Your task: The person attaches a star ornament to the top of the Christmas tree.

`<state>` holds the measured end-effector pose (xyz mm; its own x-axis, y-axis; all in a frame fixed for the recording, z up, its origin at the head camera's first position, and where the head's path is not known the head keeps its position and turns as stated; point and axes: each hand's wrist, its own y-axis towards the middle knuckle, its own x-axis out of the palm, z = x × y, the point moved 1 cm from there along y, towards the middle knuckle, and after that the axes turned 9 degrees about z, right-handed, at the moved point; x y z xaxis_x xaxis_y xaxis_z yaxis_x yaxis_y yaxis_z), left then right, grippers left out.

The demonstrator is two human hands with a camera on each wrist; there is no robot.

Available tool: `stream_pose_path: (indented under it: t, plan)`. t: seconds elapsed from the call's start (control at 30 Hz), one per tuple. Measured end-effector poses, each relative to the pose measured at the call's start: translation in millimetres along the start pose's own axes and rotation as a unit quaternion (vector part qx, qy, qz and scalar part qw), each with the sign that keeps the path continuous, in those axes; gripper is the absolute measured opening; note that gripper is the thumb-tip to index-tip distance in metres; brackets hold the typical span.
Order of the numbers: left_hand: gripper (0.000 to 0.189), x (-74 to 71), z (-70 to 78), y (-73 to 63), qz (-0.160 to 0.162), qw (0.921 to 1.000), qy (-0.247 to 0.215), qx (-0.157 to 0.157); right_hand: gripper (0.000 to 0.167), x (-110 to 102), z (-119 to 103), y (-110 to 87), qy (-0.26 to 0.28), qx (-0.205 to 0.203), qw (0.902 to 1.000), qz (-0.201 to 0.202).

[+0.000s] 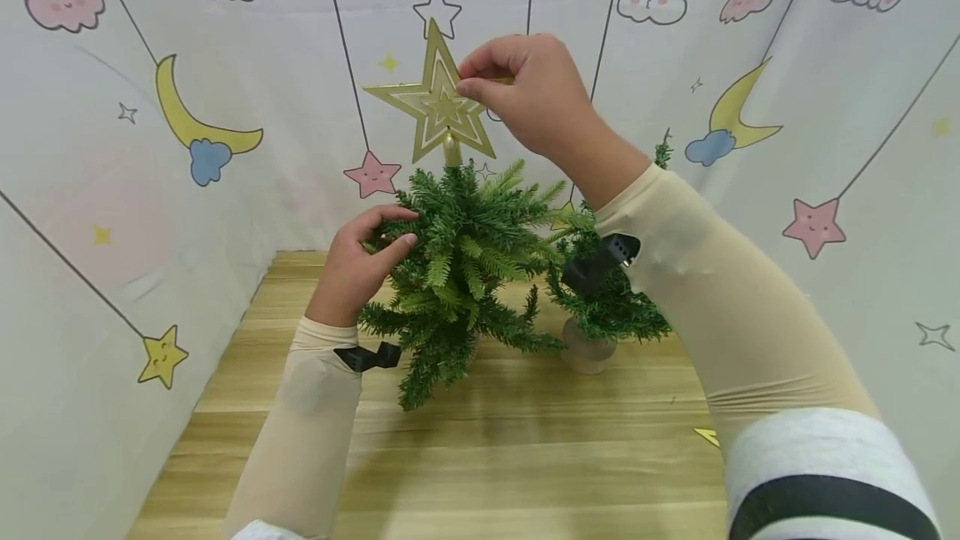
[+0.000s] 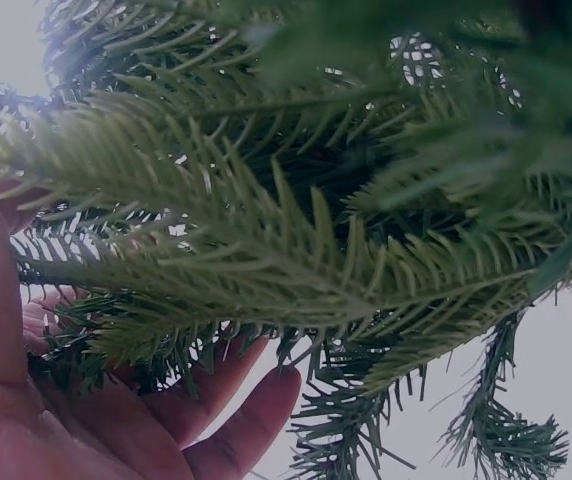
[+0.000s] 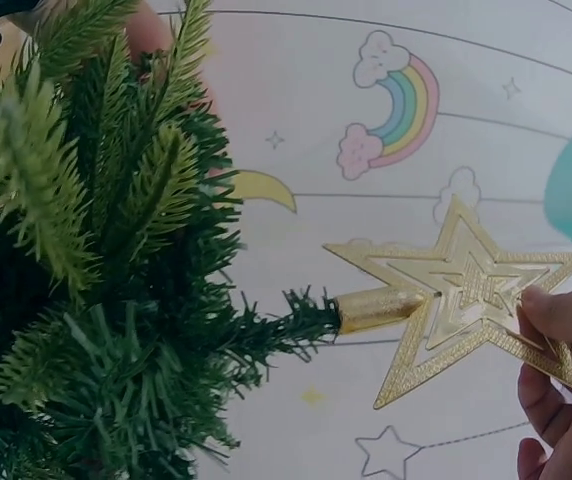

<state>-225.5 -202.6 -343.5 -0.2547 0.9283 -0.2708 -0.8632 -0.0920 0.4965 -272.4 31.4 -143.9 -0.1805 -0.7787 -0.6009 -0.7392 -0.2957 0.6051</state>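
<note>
A gold star tree topper stands upright at the tip of a small green artificial Christmas tree. My right hand pinches the star's right point between thumb and fingers. In the right wrist view, the gold sleeve under the star fits over the end of the top twig. My left hand is at the tree's left side, thumb and fingers spread around the outer branches. Needles partly cover its fingers in the left wrist view, where the palm faces the foliage.
Behind and to the right is a second, smaller tree on a round pale base, partly hidden by my right arm. A yellow pointed piece lies on the wooden table beside my right sleeve. A printed cloth hangs behind.
</note>
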Motion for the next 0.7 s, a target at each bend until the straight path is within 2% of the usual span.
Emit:
stream_pose_path:
  t: [0.17,0.33,0.7]
  plan:
    - [0.033,0.4,-0.3,-1.0,0.0,1.0,-0.001,0.004,0.02,6,12,1.7,0.006,0.006,0.9999,-0.012]
    - [0.032,0.7,-1.8,-1.9,0.0,1.0,-0.002,0.008,0.017,7,21,1.7,0.005,-0.007,0.9999,0.007]
    - [0.032,0.2,-2.0,-0.2,-0.004,0.9999,-0.014,0.003,0.017,6,20,1.9,-0.017,-0.023,0.9996,0.007]
